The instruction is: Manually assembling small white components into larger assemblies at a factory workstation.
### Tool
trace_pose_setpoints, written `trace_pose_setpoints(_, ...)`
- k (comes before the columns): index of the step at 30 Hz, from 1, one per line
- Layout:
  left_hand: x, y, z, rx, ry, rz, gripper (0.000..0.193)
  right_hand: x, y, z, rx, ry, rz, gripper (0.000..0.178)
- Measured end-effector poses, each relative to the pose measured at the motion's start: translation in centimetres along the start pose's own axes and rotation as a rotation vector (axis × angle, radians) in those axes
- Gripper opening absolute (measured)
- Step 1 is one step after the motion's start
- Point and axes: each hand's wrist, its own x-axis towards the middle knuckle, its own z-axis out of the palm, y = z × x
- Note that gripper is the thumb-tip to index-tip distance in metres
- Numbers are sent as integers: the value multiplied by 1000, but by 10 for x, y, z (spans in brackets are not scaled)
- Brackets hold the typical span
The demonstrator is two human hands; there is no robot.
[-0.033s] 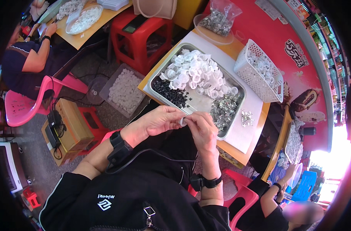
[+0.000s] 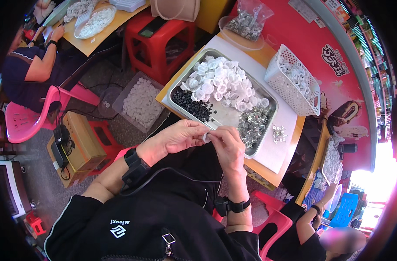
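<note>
Close in front of me, both hands meet at a small white translucent plastic cap (image 2: 206,137). My left hand (image 2: 181,138) pinches it from the left between thumb and fingers. From the right, the fingertips of my right hand (image 2: 228,145) are closed on the same cap, hiding part of it. Just beyond lies a metal tray (image 2: 224,116). It holds a heap of white translucent caps (image 2: 222,80), a pile of small black parts (image 2: 192,104) and a pile of small shiny metal pieces (image 2: 252,126).
A few metal pieces (image 2: 279,133) lie on the white board (image 2: 268,152) beside the tray. A white perforated basket (image 2: 289,78) and a bag of metal parts (image 2: 248,24) stand farther back. Left are a bin of white parts (image 2: 142,102), red stool (image 2: 157,48) and carton (image 2: 83,141). Other people sit at both sides.
</note>
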Motion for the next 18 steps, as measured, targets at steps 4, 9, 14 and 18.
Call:
trace_pose_setpoints(4, 1, 3, 1, -4, -6, 3, 17, -4, -1, 6, 351, 2, 413, 15)
trace_pose_setpoints(9, -4, 2, 6, 54, -3, 62, 18, -7, 3, 2, 742, -70, 731, 16)
trace_pose_setpoints(14, -10, 4, 18, 181, 94, 175, 15, -12, 8, 4, 790, -17, 756, 13)
trace_pose_setpoints(18, -9, 2, 20, 474, 155, 272, 12, -13, 6, 4, 746, 1, 742, 12)
